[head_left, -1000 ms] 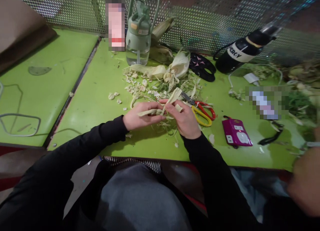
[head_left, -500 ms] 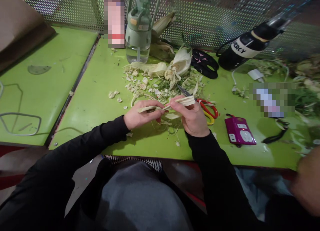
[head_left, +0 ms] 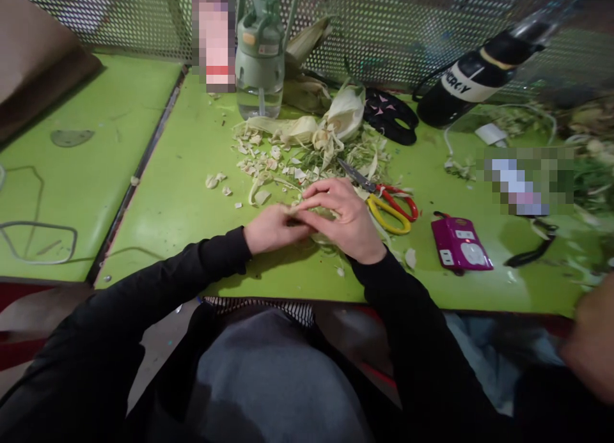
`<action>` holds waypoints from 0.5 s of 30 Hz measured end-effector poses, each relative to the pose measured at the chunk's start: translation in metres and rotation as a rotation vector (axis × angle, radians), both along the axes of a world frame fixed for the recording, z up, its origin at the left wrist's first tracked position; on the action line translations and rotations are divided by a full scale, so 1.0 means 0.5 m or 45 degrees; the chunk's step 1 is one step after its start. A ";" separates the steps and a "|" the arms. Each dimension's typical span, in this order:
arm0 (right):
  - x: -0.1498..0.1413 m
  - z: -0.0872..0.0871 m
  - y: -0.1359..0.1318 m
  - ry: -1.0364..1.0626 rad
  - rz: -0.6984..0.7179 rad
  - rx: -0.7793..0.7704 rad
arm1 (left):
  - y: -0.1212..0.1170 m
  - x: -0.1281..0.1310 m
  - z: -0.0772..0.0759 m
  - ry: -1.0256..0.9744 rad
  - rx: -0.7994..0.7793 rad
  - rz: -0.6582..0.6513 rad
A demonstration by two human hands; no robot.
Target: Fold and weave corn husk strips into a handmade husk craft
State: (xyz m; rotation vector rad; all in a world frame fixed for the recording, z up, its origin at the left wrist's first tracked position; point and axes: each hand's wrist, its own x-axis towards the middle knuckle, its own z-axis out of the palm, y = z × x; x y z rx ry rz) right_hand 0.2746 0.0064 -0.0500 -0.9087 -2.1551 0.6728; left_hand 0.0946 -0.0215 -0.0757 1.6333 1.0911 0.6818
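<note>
My left hand (head_left: 274, 231) is closed, fingers pinched around a pale strip of corn husk (head_left: 293, 210), most of which is hidden by the fingers. My right hand (head_left: 343, 216) meets it from the right, its fingertips closed on the same husk. Just right of the right hand lie scissors (head_left: 389, 213) with red and yellow handles, blades pointing away to the upper left. Beyond both hands spreads a heap of cut husk scraps (head_left: 268, 158), with larger corn husks (head_left: 345, 114) behind it.
A green water bottle (head_left: 260, 66) stands at the back beside mesh. A black bottle (head_left: 467, 78) leans at the back right, near a black pouch-like item (head_left: 391, 117). A purple power adapter (head_left: 461, 243) lies right. At the right edge is another person's blurred arm (head_left: 592, 341).
My right hand has moved left, over the left hand's fingertips, uncovering the scissors' handles. The husk strip that showed in both hands is now mostly hidden.
</note>
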 end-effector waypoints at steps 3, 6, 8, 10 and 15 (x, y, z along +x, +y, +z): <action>-0.002 0.000 0.002 0.108 -0.093 -0.089 | -0.002 -0.004 0.015 0.014 -0.021 -0.032; -0.001 0.001 0.005 0.211 -0.126 -0.251 | -0.002 -0.006 0.025 -0.030 0.020 -0.074; -0.002 0.002 0.005 0.244 -0.105 -0.317 | -0.004 -0.006 0.023 -0.054 -0.013 -0.120; -0.006 0.001 0.004 0.265 -0.083 -0.341 | -0.006 -0.003 0.018 -0.095 -0.081 -0.156; -0.011 -0.002 0.003 0.206 -0.055 -0.298 | -0.014 0.006 0.010 -0.247 -0.348 -0.189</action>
